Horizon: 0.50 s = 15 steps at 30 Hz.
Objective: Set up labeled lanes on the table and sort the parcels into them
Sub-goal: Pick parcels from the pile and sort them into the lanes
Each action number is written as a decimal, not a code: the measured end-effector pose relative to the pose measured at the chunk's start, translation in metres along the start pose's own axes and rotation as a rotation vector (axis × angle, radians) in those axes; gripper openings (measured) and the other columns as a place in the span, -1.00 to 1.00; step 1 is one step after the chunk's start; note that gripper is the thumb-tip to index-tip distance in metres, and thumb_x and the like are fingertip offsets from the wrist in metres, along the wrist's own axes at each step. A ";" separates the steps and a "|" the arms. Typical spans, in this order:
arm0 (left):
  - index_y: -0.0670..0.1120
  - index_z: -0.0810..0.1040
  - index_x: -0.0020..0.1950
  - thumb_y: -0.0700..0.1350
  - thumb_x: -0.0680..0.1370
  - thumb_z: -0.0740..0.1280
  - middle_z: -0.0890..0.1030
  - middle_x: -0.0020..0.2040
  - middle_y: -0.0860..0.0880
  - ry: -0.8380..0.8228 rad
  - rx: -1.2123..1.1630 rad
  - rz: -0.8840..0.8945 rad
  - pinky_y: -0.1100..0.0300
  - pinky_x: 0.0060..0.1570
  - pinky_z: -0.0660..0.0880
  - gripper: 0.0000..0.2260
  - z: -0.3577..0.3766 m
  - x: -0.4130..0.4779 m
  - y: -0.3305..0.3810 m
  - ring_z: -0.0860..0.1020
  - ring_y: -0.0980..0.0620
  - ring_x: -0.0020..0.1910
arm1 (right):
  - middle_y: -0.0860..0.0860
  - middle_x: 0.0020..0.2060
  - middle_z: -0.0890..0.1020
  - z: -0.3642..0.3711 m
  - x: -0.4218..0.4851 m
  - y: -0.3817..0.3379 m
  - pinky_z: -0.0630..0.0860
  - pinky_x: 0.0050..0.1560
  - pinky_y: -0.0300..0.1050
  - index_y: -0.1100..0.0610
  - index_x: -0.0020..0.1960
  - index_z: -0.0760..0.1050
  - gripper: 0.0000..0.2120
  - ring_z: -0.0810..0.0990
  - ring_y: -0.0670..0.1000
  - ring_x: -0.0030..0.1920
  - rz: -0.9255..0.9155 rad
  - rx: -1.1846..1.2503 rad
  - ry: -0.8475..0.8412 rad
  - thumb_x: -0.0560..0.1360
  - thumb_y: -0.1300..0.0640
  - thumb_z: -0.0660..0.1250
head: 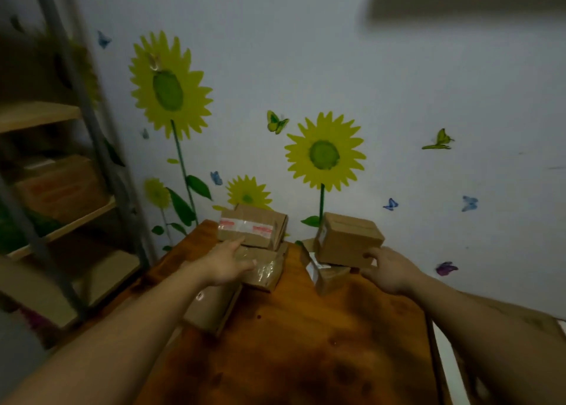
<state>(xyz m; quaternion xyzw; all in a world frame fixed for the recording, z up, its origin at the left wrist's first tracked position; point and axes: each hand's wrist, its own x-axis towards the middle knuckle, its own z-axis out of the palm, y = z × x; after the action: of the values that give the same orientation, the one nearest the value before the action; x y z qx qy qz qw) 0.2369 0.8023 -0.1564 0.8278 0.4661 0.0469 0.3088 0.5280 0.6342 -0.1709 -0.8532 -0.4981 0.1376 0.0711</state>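
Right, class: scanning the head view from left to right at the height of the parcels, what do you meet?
Shelf rack → red-taped parcel → plain parcel atop the right stack → right hand → purple butterfly sticker.

Two arms show, both bare from the hands back to the near edge. The left hand (228,268) ends a long, slim left forearm (128,340). The right hand (389,270) ends a broader right forearm (477,322). A tan edge (540,320) lies beside the right forearm, sleeve or cardboard, unclear which.
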 end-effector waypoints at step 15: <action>-0.06 0.03 0.55 0.19 0.54 0.24 0.32 0.44 -0.14 -0.224 -0.271 -0.049 0.12 0.17 0.37 -0.30 0.113 0.251 0.137 0.39 -0.13 0.32 | 0.18 0.47 0.25 0.024 0.179 0.090 0.32 0.31 0.05 0.20 0.53 0.05 -0.28 0.32 0.19 0.40 0.342 0.585 0.024 0.57 -0.21 0.15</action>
<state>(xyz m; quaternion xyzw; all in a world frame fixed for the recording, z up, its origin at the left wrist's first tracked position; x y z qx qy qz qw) 0.5206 0.8996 -0.2243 0.7671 0.4382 0.0094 0.4685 0.6790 0.7455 -0.2463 -0.8694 -0.2860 0.2748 0.2946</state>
